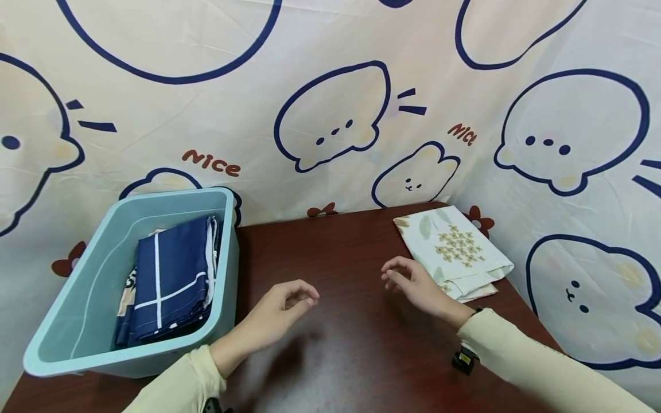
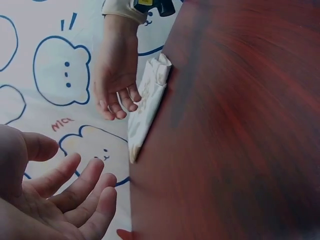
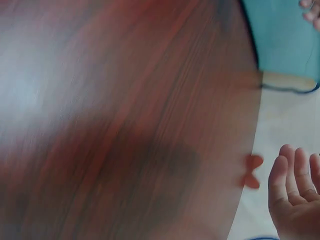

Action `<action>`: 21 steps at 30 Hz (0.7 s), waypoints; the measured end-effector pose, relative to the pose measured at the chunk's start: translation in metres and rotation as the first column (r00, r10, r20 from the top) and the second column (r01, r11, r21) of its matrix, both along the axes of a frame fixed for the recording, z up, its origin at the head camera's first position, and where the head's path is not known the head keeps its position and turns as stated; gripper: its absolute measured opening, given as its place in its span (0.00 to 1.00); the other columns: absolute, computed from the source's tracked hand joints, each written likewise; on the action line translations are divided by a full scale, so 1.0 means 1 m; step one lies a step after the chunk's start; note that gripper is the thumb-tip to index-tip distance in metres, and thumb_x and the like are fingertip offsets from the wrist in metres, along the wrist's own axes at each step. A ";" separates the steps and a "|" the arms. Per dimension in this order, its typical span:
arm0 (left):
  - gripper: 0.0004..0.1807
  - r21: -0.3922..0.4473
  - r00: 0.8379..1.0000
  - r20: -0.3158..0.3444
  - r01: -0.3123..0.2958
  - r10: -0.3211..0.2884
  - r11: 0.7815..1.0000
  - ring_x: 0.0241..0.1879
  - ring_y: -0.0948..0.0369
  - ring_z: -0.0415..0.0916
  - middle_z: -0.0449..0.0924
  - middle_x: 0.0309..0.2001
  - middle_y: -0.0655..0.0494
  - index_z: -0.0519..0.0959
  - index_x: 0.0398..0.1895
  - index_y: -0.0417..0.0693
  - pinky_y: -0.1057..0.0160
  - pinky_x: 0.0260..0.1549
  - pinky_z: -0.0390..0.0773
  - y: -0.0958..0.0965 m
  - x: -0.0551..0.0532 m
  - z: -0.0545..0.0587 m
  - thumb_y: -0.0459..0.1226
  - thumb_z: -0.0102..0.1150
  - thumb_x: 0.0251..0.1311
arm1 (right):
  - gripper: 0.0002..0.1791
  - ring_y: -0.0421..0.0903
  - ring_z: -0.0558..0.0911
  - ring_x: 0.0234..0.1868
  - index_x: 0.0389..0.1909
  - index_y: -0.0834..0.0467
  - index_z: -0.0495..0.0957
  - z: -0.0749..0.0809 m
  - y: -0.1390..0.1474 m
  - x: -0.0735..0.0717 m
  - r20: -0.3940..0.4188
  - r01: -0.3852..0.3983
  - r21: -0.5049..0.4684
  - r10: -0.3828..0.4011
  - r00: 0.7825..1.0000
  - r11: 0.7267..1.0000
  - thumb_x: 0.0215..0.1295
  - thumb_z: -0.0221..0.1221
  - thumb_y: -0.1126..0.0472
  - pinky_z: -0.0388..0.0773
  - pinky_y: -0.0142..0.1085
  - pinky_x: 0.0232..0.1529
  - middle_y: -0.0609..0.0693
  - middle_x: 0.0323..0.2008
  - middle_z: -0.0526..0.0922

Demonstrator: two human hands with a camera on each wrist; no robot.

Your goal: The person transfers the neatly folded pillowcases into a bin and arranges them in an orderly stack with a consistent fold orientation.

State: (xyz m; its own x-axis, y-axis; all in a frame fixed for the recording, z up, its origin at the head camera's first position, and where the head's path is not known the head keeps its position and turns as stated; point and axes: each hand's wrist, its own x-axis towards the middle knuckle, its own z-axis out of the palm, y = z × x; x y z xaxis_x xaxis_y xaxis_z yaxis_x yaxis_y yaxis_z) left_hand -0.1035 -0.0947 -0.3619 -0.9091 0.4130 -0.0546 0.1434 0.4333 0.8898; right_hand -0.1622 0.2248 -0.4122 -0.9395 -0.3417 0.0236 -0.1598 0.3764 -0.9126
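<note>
Above the middle of the table my left hand [image 1: 276,310] hangs with loosely bent fingers and nothing in them. It is nearest to the blue plastic bin [image 1: 229,287] on the left. My right hand [image 1: 413,284] is likewise bare, its fingers relaxed, just left of a folded white cloth [image 1: 459,246] with yellow flowers and green leaves. In the left wrist view, that folded cloth [image 2: 147,107] lies flat on the table beyond the right hand [image 2: 117,80]. Inside the bin is a folded navy cloth [image 1: 172,275] with white lines, on top of other folded fabric.
The dark red-brown wooden table [image 1: 320,252] shows wood grain and a sheen. Behind and to the right hangs a white curtain [image 1: 335,34] printed with cartoon animals. The bin stands at the table's left side, its rim well above the tabletop.
</note>
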 end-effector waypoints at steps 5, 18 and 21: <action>0.06 -0.046 1.000 0.012 -0.002 0.003 0.999 0.41 0.61 0.81 0.85 0.41 0.56 0.82 0.44 0.49 0.65 0.40 0.78 0.003 0.000 -0.016 0.37 0.56 0.71 | 0.13 0.56 0.85 0.42 0.51 0.70 0.76 -0.009 0.023 -0.010 -0.087 0.063 0.132 -0.051 0.995 0.989 0.78 0.51 0.64 0.84 0.43 0.41 0.69 0.45 0.83; 0.10 0.017 0.994 0.094 0.047 -0.048 0.999 0.46 0.53 0.81 0.84 0.49 0.45 0.81 0.48 0.42 0.66 0.38 0.77 0.013 -0.001 -0.043 0.37 0.53 0.72 | 0.17 0.60 0.81 0.53 0.57 0.65 0.76 -0.022 0.071 -0.028 -0.269 0.202 0.477 -0.077 0.960 0.855 0.73 0.58 0.60 0.79 0.54 0.49 0.63 0.52 0.82; 0.11 0.029 0.992 0.111 0.059 -0.062 0.998 0.46 0.51 0.81 0.84 0.49 0.44 0.80 0.49 0.41 0.66 0.37 0.77 0.015 -0.001 -0.046 0.37 0.53 0.73 | 0.23 0.64 0.78 0.57 0.59 0.64 0.74 -0.027 0.079 -0.029 -0.337 0.254 0.608 -0.045 0.941 0.753 0.67 0.63 0.57 0.75 0.60 0.53 0.65 0.56 0.80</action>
State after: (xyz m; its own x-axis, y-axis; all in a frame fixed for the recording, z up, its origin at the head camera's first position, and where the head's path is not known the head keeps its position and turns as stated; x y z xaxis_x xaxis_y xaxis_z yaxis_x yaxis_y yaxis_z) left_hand -0.1042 -0.0793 -0.4077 -0.8712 0.4694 -0.1436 0.0674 0.4042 0.9122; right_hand -0.1913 0.3037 -0.4392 -0.9650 -0.2301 0.1256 -0.2609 0.8899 -0.3741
